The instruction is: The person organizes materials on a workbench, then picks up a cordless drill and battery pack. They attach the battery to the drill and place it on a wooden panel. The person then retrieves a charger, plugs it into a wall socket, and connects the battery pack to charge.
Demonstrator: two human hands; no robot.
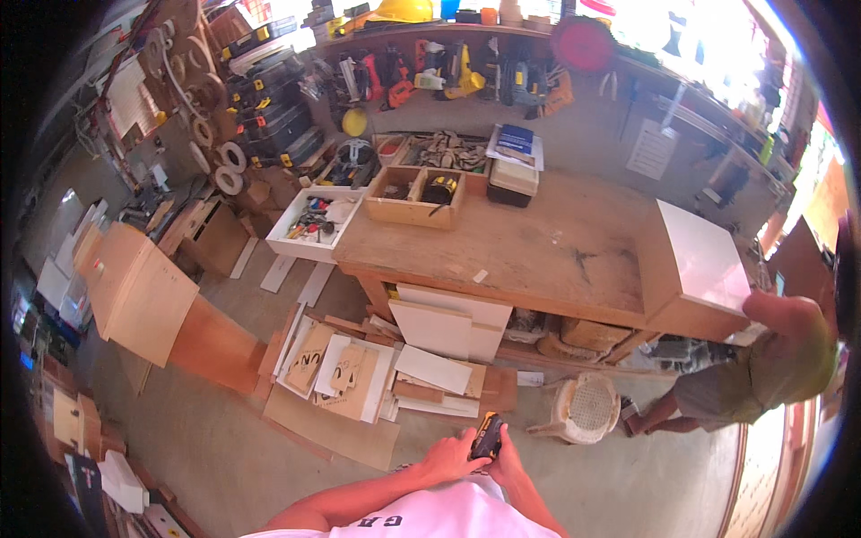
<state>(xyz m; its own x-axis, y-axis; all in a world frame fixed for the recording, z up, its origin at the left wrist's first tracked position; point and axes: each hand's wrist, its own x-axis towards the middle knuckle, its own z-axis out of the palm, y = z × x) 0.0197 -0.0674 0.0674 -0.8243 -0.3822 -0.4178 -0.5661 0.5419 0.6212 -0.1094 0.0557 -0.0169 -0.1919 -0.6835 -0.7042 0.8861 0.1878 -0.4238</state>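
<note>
Just in front of the white shirt (448,515), I see a black and yellow block (486,437). The left grip (451,458) curls around one side and the right grip (508,461) holds the other, so both are closed on it. I think it is hard, a bit heavy and maybe smooth. Its long sides look best to hold.

Wooden workbench (560,247), grey floor (206,421) (bright light (708,40) behind).
</note>
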